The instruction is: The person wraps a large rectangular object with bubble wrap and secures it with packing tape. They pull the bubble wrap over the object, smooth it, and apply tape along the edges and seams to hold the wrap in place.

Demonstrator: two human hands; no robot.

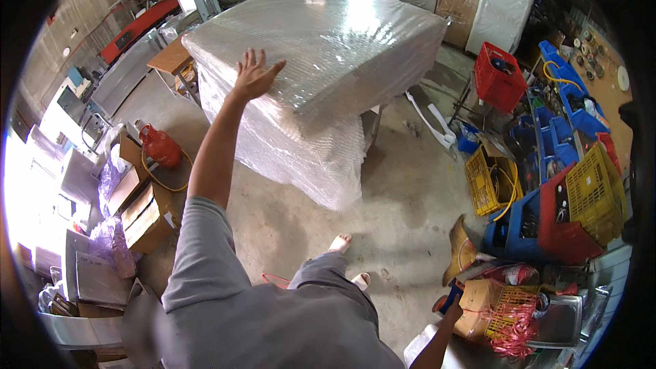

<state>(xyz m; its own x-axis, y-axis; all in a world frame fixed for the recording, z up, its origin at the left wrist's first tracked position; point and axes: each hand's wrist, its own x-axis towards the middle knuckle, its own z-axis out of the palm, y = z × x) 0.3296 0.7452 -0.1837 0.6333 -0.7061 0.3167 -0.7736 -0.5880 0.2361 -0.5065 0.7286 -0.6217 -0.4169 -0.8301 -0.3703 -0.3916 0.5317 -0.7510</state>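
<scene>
My left hand (255,80) rests with fingers spread on the top of a large boxy item wrapped in clear bubble wrap (328,48), near its front left corner. Loose wrap (307,157) hangs down its near side in a sheet toward the floor. Low at the right, close to a cardboard box, my right hand (449,309) is closed around what looks like a blue tape dispenser (451,294) with a reddish-brown roll. Part of that hand's grip is too dark to make out.
Cardboard boxes (147,215) and a red gas cylinder (160,146) stand at the left. To the right are a red crate (499,78), yellow crates (484,181), blue bins (526,215) and a broom (460,251). A white strip (430,119) lies on the floor.
</scene>
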